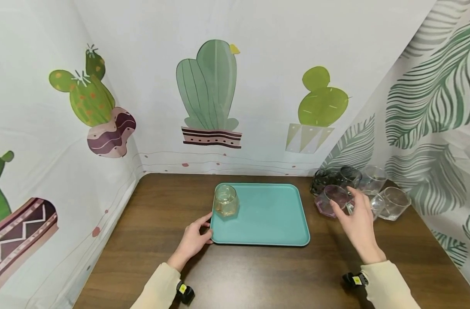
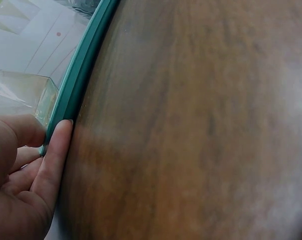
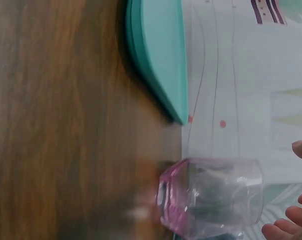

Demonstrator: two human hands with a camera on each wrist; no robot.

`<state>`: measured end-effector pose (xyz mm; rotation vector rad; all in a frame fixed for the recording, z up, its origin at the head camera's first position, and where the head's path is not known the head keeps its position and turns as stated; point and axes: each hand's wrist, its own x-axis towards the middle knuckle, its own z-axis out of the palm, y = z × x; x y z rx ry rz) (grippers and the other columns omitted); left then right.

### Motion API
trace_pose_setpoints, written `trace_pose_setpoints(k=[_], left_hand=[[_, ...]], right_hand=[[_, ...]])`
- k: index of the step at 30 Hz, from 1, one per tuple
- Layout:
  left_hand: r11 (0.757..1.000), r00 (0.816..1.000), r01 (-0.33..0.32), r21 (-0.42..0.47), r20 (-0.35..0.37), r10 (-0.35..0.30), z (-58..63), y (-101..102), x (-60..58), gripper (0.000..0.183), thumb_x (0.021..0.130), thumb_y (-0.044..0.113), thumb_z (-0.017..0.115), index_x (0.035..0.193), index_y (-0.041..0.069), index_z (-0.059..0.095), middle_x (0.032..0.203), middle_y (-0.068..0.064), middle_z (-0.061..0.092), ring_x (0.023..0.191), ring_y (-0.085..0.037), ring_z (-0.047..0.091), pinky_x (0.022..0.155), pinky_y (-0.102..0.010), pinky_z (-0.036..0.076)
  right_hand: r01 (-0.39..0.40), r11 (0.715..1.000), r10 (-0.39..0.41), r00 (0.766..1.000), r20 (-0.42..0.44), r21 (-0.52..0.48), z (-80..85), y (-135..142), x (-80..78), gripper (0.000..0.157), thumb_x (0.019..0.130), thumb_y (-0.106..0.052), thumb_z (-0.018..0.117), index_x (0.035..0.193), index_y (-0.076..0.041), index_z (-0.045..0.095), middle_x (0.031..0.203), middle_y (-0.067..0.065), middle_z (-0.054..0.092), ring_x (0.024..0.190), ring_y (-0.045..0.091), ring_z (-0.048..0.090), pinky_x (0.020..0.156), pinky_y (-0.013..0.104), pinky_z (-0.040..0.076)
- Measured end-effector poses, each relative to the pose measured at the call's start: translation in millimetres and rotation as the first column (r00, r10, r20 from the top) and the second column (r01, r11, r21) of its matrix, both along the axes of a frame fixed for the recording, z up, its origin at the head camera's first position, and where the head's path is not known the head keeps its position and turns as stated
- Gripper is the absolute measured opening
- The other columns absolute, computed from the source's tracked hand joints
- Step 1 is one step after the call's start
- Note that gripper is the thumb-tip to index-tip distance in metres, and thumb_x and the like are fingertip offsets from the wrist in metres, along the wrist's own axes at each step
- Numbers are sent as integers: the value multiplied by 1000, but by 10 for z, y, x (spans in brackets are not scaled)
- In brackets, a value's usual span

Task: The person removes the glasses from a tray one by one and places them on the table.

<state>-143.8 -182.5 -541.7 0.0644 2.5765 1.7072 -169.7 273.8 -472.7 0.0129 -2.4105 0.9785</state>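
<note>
My left hand holds the near left corner of a turquoise tray. In the left wrist view, the thumb and bent fingers meet at the tray's rim. Near the tray's far left corner stands a pale yellow glass tumbler. Over on the right, my right hand hovers at a pink-tinted glass, thumb and fingers spread apart. The right wrist view shows a gap between those fingers and the pink glass.
Several more glasses crowd around the right hand: a dark one behind, a clear one at the back and another clear one to the right. A patterned cloth wall closes off the far side of the wooden table.
</note>
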Motion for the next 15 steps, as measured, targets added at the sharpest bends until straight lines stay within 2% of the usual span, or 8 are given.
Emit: trace_pose_setpoints(k=[6,15], left_hand=[[1000,1000,-15,1,0,15,22,10,-11,60,91,-7,64,149,1,55,114,-25,65,63,-17,70,58,-27,65],[1000,1000,-20,9,1,20,13,14,-7,59,90,-8,65,148,1,56,112,-24,65,63,-18,69,58,-27,64]], right_hand=[[-66,998,66,998,-20,-4,49,-218,4,63,88,-7,80,142,9,51,135,33,52,118,49,53,89,61,47],[-172,984,172,985,2,-56,79,-610,-17,61,91,-12,80,143,5,53,140,30,51,123,48,53,99,64,49]])
